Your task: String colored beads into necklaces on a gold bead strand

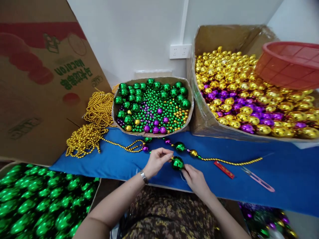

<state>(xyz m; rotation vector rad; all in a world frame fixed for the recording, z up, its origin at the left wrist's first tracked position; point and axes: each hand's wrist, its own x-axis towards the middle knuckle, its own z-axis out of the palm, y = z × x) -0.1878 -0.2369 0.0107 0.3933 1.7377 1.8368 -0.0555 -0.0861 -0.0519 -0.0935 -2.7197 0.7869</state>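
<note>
Blue bench [291,169]: one beaded strand [179,147], long axis left–right, gold tail [239,164] pointing right; two hands [157,162] [197,182] pinch one large green ball [177,163].

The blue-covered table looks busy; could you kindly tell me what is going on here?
A person's left hand and right hand hold a large green bead between them, over the blue cloth. Just beyond, a beaded strand lies on the cloth, before a box of green, purple and gold beads. Pink-handled snips lie to the right.

Green ball [177,163] apparently in right hand [196,181]
</note>
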